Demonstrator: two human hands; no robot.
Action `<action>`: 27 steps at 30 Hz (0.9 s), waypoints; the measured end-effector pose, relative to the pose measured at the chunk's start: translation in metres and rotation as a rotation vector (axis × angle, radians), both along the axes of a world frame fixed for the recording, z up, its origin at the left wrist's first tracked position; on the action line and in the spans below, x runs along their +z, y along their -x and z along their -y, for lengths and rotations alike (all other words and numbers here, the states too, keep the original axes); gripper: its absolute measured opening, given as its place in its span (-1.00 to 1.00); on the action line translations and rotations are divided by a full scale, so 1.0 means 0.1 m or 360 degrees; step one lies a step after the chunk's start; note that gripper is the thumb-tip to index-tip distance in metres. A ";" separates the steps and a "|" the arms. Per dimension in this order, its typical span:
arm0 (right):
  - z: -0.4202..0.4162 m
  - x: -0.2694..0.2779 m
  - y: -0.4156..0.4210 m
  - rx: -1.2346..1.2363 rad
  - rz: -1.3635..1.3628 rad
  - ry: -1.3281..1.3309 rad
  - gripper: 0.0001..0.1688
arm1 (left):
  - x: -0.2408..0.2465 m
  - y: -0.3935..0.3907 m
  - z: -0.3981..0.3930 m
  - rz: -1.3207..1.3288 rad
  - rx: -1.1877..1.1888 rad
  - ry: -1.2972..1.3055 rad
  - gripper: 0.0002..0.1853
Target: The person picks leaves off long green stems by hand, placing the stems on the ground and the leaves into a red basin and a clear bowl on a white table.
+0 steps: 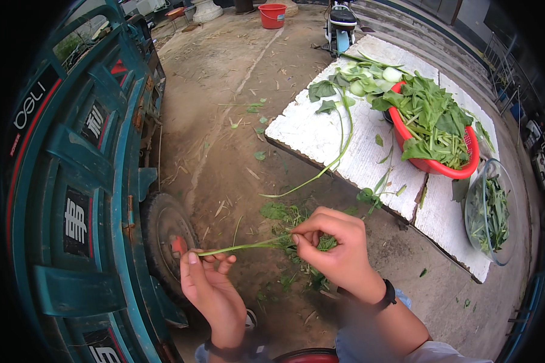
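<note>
A thin green vegetable stem (245, 246) is stretched between my two hands, low in the view. My left hand (212, 283) pinches its left end between thumb and fingers. Thumb and forefinger of my right hand (338, 247) hold the other end, where small green bits show. Below on the ground lie leaf scraps (274, 210). At the right, a red plastic colander (440, 167) heaped with leafy greens (435, 113) stands on a white board table (317, 129). Beside it is a clear bowl (475, 227) of dark green leaves (494, 213). A long leafy vine (350, 131) hangs over the table's edge.
A teal cargo tricycle bed (122, 190) with a wheel (168, 236) stands close on the left. Pale round vegetables (391, 74) lie on the table's far part. Farther off are a red bucket (272, 18), a parked scooter (341, 27) and steps (404, 31).
</note>
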State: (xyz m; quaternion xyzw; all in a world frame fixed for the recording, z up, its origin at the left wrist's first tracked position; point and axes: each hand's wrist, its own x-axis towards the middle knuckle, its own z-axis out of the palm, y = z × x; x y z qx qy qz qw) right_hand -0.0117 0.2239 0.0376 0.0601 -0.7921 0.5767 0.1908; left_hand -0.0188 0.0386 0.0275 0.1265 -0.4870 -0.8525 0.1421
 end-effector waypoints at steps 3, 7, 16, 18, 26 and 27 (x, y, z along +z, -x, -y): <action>-0.01 -0.02 0.01 -0.0011 -0.0006 -0.0009 -0.90 | 0.01 0.01 0.02 0.0001 0.0039 0.0006 -0.83; -0.03 -0.04 0.02 -0.0037 -0.0014 -0.0010 -0.90 | -0.03 0.02 0.11 -0.0005 0.0066 -0.0029 -0.80; -0.07 -0.10 0.07 -0.0161 0.0072 0.0062 -0.91 | -0.11 0.04 0.28 -0.0016 0.0057 -0.0092 -0.80; -0.08 -0.12 0.09 -0.0191 0.0065 0.0059 -0.91 | -0.11 0.06 0.29 -0.0005 0.0087 -0.0100 -0.80; -0.15 -0.25 0.15 -0.0240 0.0115 0.0135 -0.95 | -0.20 0.12 0.44 -0.0015 0.0166 -0.0139 -0.78; -0.17 -0.24 0.14 -0.0257 0.0116 0.0126 -0.96 | -0.18 0.13 0.45 -0.0012 0.0175 -0.0149 -0.78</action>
